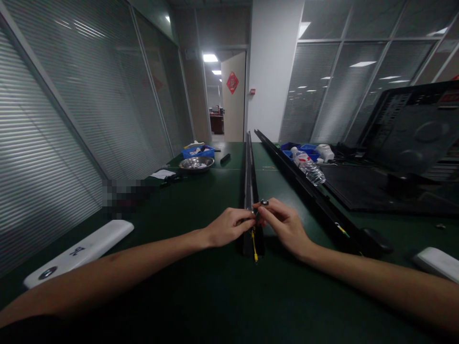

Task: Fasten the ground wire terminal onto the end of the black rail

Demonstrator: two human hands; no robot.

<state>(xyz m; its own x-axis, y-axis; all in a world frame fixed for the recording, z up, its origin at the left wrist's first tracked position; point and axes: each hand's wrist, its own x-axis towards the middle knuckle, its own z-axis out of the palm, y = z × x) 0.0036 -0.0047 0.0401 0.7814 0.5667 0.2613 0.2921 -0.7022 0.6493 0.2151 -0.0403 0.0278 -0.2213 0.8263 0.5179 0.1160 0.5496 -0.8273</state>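
Note:
A long black rail (249, 177) runs away from me along the table, its near end between my hands. My left hand (227, 228) reaches in from the left, thumb and fingers pinched together over the rail's channel; whatever lies between the fingertips is hidden. A yellow cable with a plug (255, 248) hangs out of the rail's near end below my fingers. On the right side of the rail, my right hand (287, 227) is closed on a small shiny metal piece (264, 203) whose exact kind I cannot tell. The fingertips of both hands almost meet.
A second black rail (304, 184) lies at right, beside a plastic bottle (310, 168) and blue bins (308, 150). A large black panel (412, 129) stands farther right. At left are a metal bowl (196, 164), a blue basket (198, 152) and a white case (81, 253).

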